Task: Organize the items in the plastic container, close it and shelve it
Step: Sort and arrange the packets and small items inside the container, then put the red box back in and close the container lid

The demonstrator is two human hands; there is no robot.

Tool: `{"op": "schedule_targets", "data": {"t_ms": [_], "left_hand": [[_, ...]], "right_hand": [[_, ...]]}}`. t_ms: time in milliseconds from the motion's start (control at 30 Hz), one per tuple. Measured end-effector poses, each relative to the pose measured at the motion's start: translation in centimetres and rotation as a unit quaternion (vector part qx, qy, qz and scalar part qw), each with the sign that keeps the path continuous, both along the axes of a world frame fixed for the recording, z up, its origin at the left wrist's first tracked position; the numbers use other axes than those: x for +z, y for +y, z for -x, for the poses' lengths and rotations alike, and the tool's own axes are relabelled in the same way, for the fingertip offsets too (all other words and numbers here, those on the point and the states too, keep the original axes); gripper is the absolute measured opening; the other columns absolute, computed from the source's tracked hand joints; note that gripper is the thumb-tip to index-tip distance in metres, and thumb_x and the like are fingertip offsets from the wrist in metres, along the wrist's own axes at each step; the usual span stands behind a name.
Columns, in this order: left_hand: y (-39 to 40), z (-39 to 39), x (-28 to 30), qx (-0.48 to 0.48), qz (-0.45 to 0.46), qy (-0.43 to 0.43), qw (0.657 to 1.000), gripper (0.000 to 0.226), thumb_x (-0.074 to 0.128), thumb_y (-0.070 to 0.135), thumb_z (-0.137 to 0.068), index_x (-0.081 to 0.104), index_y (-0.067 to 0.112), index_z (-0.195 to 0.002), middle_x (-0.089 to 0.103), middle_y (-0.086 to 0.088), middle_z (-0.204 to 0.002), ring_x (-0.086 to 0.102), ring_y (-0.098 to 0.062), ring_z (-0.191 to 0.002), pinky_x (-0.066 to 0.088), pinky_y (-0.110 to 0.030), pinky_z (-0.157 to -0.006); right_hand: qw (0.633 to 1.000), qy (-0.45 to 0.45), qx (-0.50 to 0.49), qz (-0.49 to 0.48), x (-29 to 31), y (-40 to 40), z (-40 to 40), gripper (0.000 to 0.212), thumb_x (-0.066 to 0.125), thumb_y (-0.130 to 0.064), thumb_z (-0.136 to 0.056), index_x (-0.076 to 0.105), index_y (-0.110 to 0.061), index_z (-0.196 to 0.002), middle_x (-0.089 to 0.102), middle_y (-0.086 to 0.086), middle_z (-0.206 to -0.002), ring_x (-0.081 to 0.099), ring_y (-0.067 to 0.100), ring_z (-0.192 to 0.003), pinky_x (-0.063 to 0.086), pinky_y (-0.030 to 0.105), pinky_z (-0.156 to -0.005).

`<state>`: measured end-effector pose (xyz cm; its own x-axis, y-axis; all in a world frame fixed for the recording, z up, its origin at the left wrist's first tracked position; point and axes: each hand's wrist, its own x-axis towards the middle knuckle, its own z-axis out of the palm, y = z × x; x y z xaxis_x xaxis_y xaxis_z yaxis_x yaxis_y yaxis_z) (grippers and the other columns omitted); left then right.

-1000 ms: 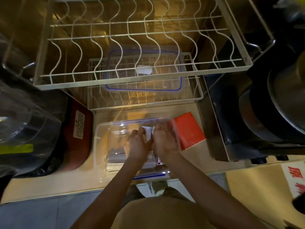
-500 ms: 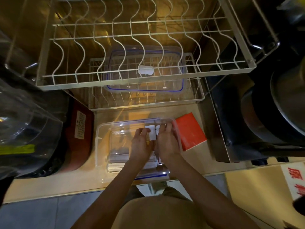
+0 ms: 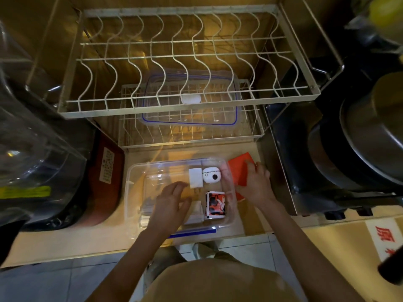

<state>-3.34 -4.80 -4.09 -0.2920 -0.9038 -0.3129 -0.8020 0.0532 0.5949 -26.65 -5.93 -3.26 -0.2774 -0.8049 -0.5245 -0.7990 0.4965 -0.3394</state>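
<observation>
I see the clear plastic container (image 3: 130, 192) sitting open on the worktop (image 3: 250, 223) at its near edge, below the wire racks. Inside it, just beyond my left fingertips, lies a white block (image 3: 195, 177), and beside that a round white device (image 3: 211, 175) with a dark dot. To the right of my left fingers lies a red-and-black packet (image 3: 215, 203), and pale flat packs (image 3: 196, 211) lie partly under that hand. My left hand (image 3: 172, 203) hovers in the container with its fingers spread and loose, gripping nothing. My right hand (image 3: 255, 184) is outside the container's right wall, its fingers curled onto a red card (image 3: 239, 168) that lies on the worktop; I cannot tell whether they pinch it or only press on it. Beyond both hands, the blue-rimmed lid (image 3: 189, 99) rests on the lower wire rack (image 3: 250, 136), under the upper dish rack (image 3: 189, 51). Right of my right fingers stands a dark pot (image 3: 359, 138); left of my left ones, a red appliance (image 3: 104, 182)
</observation>
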Motion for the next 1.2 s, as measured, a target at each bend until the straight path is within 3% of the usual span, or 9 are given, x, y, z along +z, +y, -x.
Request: {"op": "schedule_targets", "data": {"t_ms": [200, 433, 533, 633, 767, 867, 933, 1033, 1200], "left_hand": [[2.4, -3.7, 0.1, -0.01, 0.043, -0.102, 0.994, 0.072, 0.011, 0.054, -0.079, 0.053, 0.021, -0.125, 0.053, -0.002, -0.136, 0.043, -0.02, -0.13, 0.035, -0.04, -0.106], [3.4, -4.6, -0.6, -0.013, 0.053, -0.133, 0.99, 0.077, 0.002, 0.053, -0.076, 0.06, 0.024, -0.117, 0.057, 0.006, -0.132, 0.042, -0.013, -0.13, 0.036, -0.035, -0.105], [3.3, -4.3, -0.1, -0.004, 0.078, -0.136, 0.988, 0.065, 0.015, 0.048, -0.079, 0.064, 0.019, -0.11, 0.064, -0.001, -0.121, 0.052, -0.021, -0.123, 0.042, -0.037, -0.099], [3.6, -5.0, -0.2, 0.032, 0.13, -0.167, 0.977, 0.049, 0.036, 0.042, -0.078, 0.059, 0.016, -0.112, 0.063, -0.013, -0.121, 0.052, -0.032, -0.12, 0.048, -0.047, -0.093], [4.1, -6.1, -0.9, 0.129, 0.133, -0.164, 0.969, 0.063, 0.035, 0.045, -0.078, 0.042, 0.011, -0.131, 0.043, -0.024, -0.141, 0.037, -0.041, -0.131, 0.038, -0.054, -0.103], [4.5, -6.4, -1.6, 0.163, 0.116, -0.097, 0.975, 0.075, 0.031, 0.049, -0.08, 0.029, 0.005, -0.141, 0.026, -0.024, -0.151, 0.026, -0.039, -0.139, 0.022, -0.046, -0.112], [4.6, -6.4, -2.0, 0.173, 0.115, -0.061, 0.976, 0.077, 0.033, 0.046, -0.079, 0.026, 0.001, -0.141, 0.023, -0.023, -0.152, 0.023, -0.035, -0.14, 0.022, -0.043, -0.112], [4.5, -6.6, -2.5, 0.188, 0.119, -0.025, 0.975, 0.078, 0.04, 0.042, -0.078, 0.024, 0.0, -0.141, 0.027, -0.023, -0.15, 0.027, -0.034, -0.138, 0.032, -0.049, -0.11], [4.6, -6.7, -2.6, 0.196, 0.128, -0.005, 0.972, 0.094, 0.048, 0.054, -0.072, 0.013, 0.004, -0.143, 0.024, -0.017, -0.153, 0.021, -0.025, -0.14, 0.024, -0.038, -0.112]], "right_hand": [[1.0, 0.008, 0.019, -0.003, -0.7, -0.5, 0.6, 0.121, 0.082, -0.045, -0.063, 0.0, -0.027, -0.15, 0.029, 0.017, -0.146, 0.032, 0.037, -0.133, 0.034, 0.051, -0.108], [0.983, 0.141, 0.081, 0.078, 3.1, -1.6, 0.9, 0.108, 0.081, -0.045, -0.059, 0.025, -0.019, -0.146, 0.042, 0.018, -0.135, 0.042, 0.036, -0.121, 0.036, 0.042, -0.103], [0.944, 0.252, 0.155, 0.143, 5.2, -1.6, 0.2, 0.094, 0.08, -0.047, -0.059, 0.04, -0.011, -0.137, 0.051, 0.021, -0.124, 0.048, 0.038, -0.112, 0.038, 0.043, -0.098], [0.93, 0.279, 0.178, 0.163, 7.8, -1.5, -1.0, 0.091, 0.075, -0.054, -0.064, 0.041, -0.009, -0.135, 0.05, 0.023, -0.126, 0.046, 0.039, -0.114, 0.035, 0.045, -0.099], [0.933, 0.187, 0.209, 0.225, 11.2, -1.5, -2.9, 0.101, 0.074, -0.062, -0.06, 0.035, -0.015, -0.141, 0.045, 0.015, -0.135, 0.042, 0.035, -0.121, 0.034, 0.045, -0.102], [0.942, -0.004, 0.267, 0.204, 11.2, -1.7, -5.4, 0.107, 0.083, -0.05, -0.056, 0.028, -0.023, -0.144, 0.037, 0.002, -0.141, 0.037, 0.022, -0.127, 0.037, 0.042, -0.106], [0.93, -0.083, 0.3, 0.197, 9.4, -1.7, -7.7, 0.104, 0.084, -0.046, -0.056, 0.031, -0.022, -0.142, 0.037, 0.001, -0.142, 0.036, 0.019, -0.129, 0.036, 0.042, -0.108], [0.91, -0.102, 0.356, 0.185, 5.4, -1.9, -11.2, 0.093, 0.08, -0.045, -0.061, 0.039, -0.015, -0.138, 0.041, 0.006, -0.141, 0.035, 0.023, -0.13, 0.028, 0.038, -0.113], [0.872, -0.061, 0.424, 0.236, -0.6, -1.7, -15.3, 0.091, 0.074, -0.055, -0.064, 0.031, -0.019, -0.135, 0.047, 0.013, -0.137, 0.041, 0.031, -0.126, 0.039, 0.05, -0.104]]}}
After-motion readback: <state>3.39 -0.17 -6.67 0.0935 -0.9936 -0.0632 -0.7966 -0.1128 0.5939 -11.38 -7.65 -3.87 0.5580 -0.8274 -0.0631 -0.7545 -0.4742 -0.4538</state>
